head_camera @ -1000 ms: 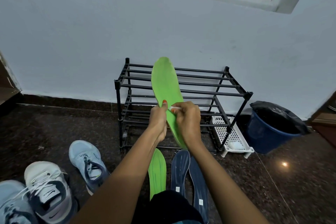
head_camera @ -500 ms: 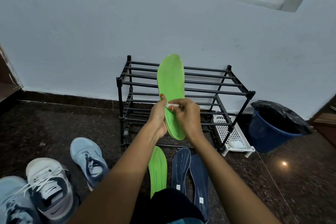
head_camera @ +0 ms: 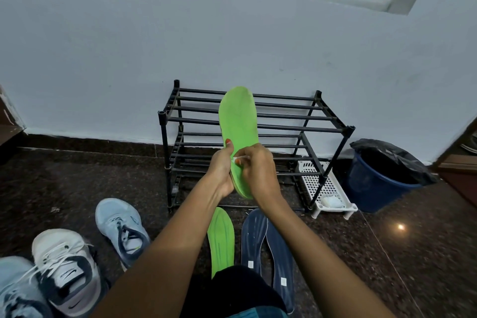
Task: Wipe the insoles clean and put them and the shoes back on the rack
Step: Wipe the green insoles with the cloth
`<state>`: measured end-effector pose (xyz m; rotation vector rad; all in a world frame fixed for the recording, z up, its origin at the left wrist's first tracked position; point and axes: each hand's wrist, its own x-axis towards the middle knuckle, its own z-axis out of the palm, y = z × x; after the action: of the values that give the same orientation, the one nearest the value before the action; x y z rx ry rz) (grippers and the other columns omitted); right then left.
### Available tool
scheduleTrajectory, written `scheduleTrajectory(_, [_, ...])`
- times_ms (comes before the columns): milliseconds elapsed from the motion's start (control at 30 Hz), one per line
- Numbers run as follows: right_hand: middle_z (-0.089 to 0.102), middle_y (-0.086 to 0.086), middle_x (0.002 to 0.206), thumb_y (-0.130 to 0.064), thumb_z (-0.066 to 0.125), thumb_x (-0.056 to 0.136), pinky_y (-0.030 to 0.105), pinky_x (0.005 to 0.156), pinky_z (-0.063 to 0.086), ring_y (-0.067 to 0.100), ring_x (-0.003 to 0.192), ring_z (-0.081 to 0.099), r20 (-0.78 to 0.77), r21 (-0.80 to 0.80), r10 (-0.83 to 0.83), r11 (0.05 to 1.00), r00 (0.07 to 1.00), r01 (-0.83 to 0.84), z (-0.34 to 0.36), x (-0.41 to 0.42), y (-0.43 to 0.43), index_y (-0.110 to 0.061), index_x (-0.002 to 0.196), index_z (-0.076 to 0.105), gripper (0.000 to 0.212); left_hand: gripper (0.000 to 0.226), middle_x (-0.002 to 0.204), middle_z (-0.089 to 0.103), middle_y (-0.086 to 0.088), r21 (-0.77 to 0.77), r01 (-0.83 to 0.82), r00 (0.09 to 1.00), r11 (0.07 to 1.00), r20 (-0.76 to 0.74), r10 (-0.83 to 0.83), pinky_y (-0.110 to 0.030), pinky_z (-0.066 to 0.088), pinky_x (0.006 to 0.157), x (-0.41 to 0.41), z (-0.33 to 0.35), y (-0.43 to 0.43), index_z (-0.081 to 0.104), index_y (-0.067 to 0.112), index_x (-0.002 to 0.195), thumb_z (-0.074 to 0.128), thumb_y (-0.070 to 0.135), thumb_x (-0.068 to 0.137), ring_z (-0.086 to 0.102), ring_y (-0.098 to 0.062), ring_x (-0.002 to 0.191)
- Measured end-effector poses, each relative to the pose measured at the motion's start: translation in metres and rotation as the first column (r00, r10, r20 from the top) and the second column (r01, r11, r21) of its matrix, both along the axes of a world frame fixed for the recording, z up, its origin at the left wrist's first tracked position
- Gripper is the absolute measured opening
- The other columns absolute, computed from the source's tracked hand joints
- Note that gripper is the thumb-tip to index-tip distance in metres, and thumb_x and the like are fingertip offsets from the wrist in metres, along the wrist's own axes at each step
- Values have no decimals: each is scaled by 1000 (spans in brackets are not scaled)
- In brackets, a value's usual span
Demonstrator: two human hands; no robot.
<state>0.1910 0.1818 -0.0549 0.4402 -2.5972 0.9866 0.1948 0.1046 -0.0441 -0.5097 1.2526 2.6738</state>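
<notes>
Since one second ago, the green insole [head_camera: 238, 121] has rotated its face toward us and now stands near upright before the shoe rack [head_camera: 296, 127]. Our left hand [head_camera: 222, 173] grips its heel edge; our right hand [head_camera: 259, 171] pinches a white wipe [head_camera: 239, 159] at midsection. The long axis runs upward from both hands.

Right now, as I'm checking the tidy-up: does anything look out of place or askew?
Nothing spilled or damaged. Off the rack, the light-blue shoe lies angled apart from the white shoe, and a green insole and two navy insoles lie loose on the floor.
</notes>
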Motion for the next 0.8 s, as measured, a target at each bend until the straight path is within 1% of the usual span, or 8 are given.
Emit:
scheduleTrajectory(100, [58,19,99,6,51,86,19,68,31,28,92,52,-5,23,30,999,1000,-29,-1,1,-3,2,97,67,20,40,87,64,-12,2,-32,999,999,7,32,-32,52,68,-1,1,-3,58,3,100,31,32,102,61,-23,74])
scheduleTrajectory(200, [60,18,97,7,53,85,15,66,28,26,92,52,14,18,83,996,996,-84,-7,11,1,3,95,68,18,41,72,68,-10,-43,-67,997,997,24,69,-28,54,54,-4,-1,-8,58,4,91,31,33,102,62,-23,68])
scheduleTrajectory(233, [60,18,96,7,54,84,16,66,29,26,92,53,27,16,98,995,995,-98,-9,15,3,3,94,69,18,41,71,68,-10,-58,-76,997,995,28,78,-28,53,53,-5,-1,-9,57,5,88,31,33,101,62,-23,67])
scheduleTrajectory(400, [60,19,94,11,53,83,16,65,31,22,85,53,23,9,77,997,997,-77,-11,15,6,4,91,70,20,42,83,64,-11,-65,-47,999,997,24,49,-33,51,63,-5,-2,-5,57,6,89,29,34,102,61,-24,71])
scheduleTrajectory(500, [59,18,95,12,51,83,23,68,34,28,90,53,-22,32,20,999,1000,-19,-8,6,2,4,91,68,21,41,89,64,-12,-34,-28,999,999,17,29,-33,52,68,-4,-2,-3,58,4,96,29,33,102,62,-24,76])
scheduleTrajectory(567, [59,19,94,12,50,82,23,66,32,30,88,54,-39,19,14,1000,999,-13,-7,1,-1,5,90,68,21,41,92,64,-13,-15,-40,999,999,8,40,-33,51,72,-4,-2,-2,58,2,100,29,32,102,61,-24,77])
scheduleTrajectory(700, [61,19,97,9,52,84,17,69,32,28,91,54,5,-22,46,999,999,-46,-8,7,-1,5,93,68,18,40,85,63,-12,-35,-76,997,997,12,76,-33,51,68,-4,-1,-3,57,5,89,30,32,102,61,-24,73])
scheduleTrajectory(800, [64,17,91,10,56,82,6,60,35,16,75,56,67,-112,115,988,991,-107,-7,18,3,6,89,69,15,41,81,63,-11,-77,-133,990,988,34,135,-34,51,62,-8,-2,-6,57,6,84,32,34,101,61,-25,68])
